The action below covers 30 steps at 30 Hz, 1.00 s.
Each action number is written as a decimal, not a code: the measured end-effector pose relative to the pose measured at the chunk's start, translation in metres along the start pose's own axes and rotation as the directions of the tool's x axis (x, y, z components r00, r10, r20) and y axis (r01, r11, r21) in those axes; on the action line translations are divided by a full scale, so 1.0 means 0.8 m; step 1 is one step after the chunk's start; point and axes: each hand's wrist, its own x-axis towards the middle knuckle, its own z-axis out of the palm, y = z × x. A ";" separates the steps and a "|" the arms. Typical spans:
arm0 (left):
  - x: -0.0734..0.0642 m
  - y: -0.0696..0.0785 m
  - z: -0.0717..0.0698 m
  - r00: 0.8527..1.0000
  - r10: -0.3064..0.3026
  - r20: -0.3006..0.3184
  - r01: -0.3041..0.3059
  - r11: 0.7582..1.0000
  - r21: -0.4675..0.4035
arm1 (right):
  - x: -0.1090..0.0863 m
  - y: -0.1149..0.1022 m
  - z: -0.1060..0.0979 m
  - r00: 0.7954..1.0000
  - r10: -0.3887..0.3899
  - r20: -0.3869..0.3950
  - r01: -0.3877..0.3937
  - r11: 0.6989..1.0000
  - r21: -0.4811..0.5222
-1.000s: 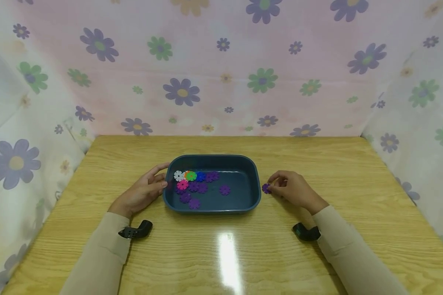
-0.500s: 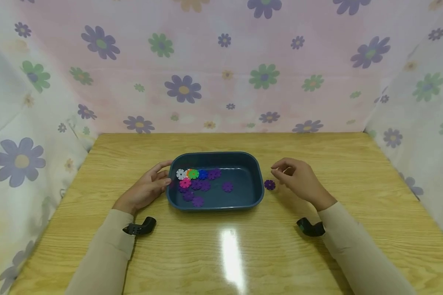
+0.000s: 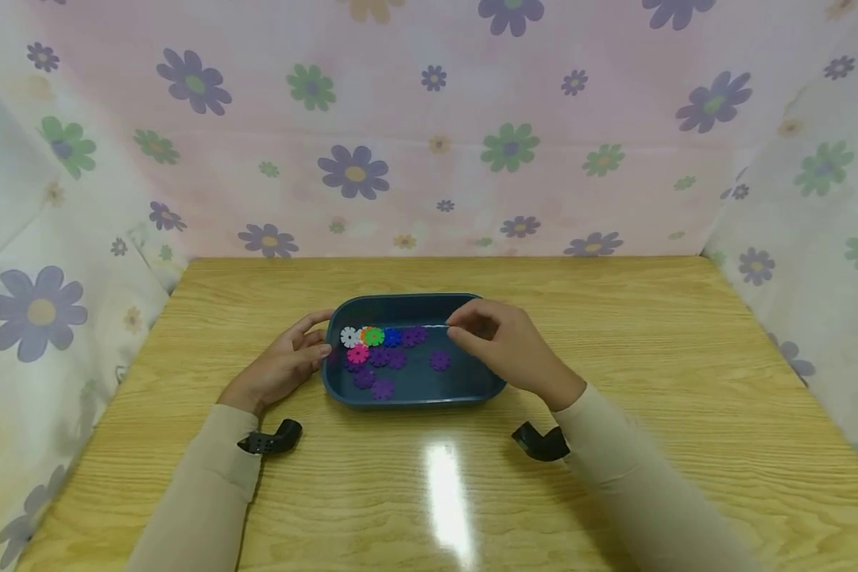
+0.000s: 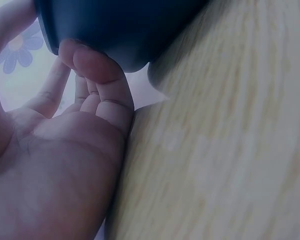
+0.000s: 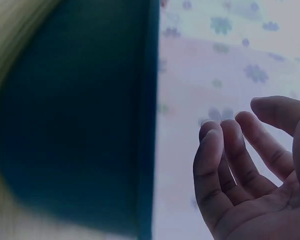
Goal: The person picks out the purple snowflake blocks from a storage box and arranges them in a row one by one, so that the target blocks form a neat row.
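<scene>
A dark blue plastic basin (image 3: 422, 401) stands on the table, with several flower-shaped plastic pieces inside, mostly in its left half. A lone purple piece (image 3: 440, 361) lies nearer the middle. My left hand (image 3: 275, 369) holds the basin's left end, thumb at the rim; in the left wrist view, curled fingers (image 4: 97, 65) touch its outer wall. Over the basin's right part hovers my right hand (image 3: 518, 349), thumb and index tip slightly apart. The right wrist view shows nothing between its relaxed fingers (image 5: 207, 170). The basin's right end is hidden behind that hand.
White (image 3: 349, 338), pink (image 3: 357, 354), green (image 3: 374, 337) and blue (image 3: 392, 338) pieces lie among the purple ones. Flower-patterned cloth (image 3: 436, 175) stands behind and at both sides of the wooden table (image 3: 372, 485).
My right hand lets go of a purple piece on the table right of the basin, lifts, and moves left over the basin. That piece is now out of sight. The left hand keeps its place.
</scene>
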 end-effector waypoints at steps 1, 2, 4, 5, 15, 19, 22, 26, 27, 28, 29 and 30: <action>0.000 0.000 -0.001 1.000 -0.001 -0.001 0.001 1.000 0.001 | 0.005 -0.002 0.009 1.000 -0.014 0.012 0.014 1.000 -0.001; 0.000 -0.001 -0.001 1.000 -0.002 -0.002 0.002 1.000 0.003 | 0.009 -0.005 0.017 0.999 -0.026 0.023 0.026 1.000 0.002; 0.001 -0.001 -0.002 1.000 -0.002 -0.003 0.002 1.000 0.006 | 0.017 -0.008 0.032 0.998 -0.043 0.042 0.043 0.999 0.001; 0.001 -0.001 -0.002 1.000 -0.002 -0.002 0.002 1.000 0.007 | 0.021 -0.010 0.039 0.998 -0.045 0.051 0.045 0.999 0.000; 0.002 -0.003 -0.004 1.000 -0.001 0.013 0.001 1.000 -0.024 | 0.055 -0.014 0.089 0.976 -0.022 0.215 0.030 0.999 -0.032; 0.003 -0.003 -0.005 1.000 0.001 0.012 0.000 1.000 -0.017 | 0.067 -0.007 0.101 0.965 0.004 0.263 0.014 0.998 -0.064; 0.004 -0.003 -0.005 1.000 0.008 0.013 -0.008 1.000 -0.016 | 0.073 -0.003 0.109 0.955 0.009 0.295 0.014 0.997 -0.076; 0.004 -0.003 -0.004 1.000 0.011 0.012 -0.010 1.000 -0.028 | 0.075 0.003 0.116 0.937 0.026 0.348 0.007 0.996 -0.094; 0.004 -0.003 -0.004 1.000 0.011 0.012 -0.010 1.000 -0.029 | 0.075 0.005 0.117 0.933 0.031 0.358 0.006 0.995 -0.101; 0.004 -0.003 -0.004 1.000 0.011 0.011 -0.011 1.000 -0.028 | 0.075 0.007 0.118 0.930 0.041 0.366 0.000 0.994 -0.111; 0.004 -0.003 -0.004 1.000 0.012 0.011 -0.011 1.000 -0.029 | 0.074 0.008 0.118 0.926 0.052 0.373 -0.007 0.992 -0.122; 0.004 -0.003 -0.004 1.000 0.010 0.010 -0.010 1.000 -0.028 | 0.074 0.009 0.119 0.923 0.061 0.380 -0.010 0.991 -0.136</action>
